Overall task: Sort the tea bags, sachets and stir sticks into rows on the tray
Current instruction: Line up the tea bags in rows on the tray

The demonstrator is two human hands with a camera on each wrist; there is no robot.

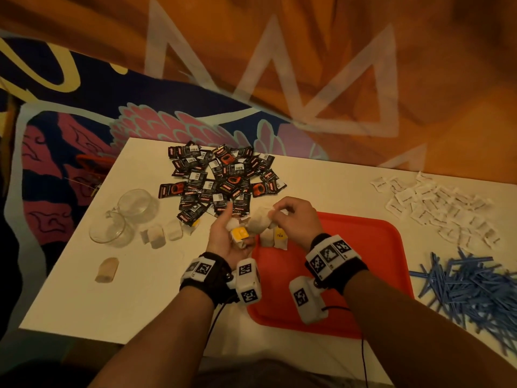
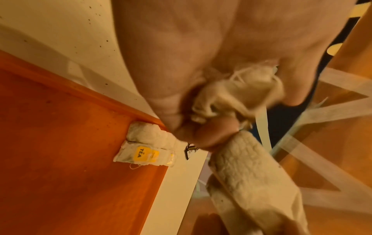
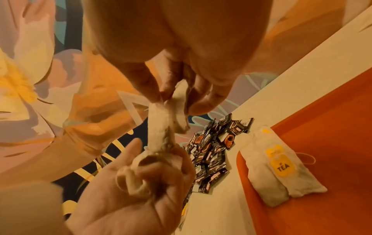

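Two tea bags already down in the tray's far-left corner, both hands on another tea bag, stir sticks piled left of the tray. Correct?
One error: the blue stir sticks are piled right of the red tray, as the head view shows. The rest holds.

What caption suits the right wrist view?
Right hand pulls one tea bag from the left hand's bunch above the red tray.

Two tea bags (image 1: 275, 238) lie side by side at the red tray's (image 1: 372, 247) far left corner. Black sachets (image 1: 221, 179) pile near the desk's far edge, white sachets (image 1: 439, 208) and blue stir sticks (image 1: 470, 287) along its right edge.
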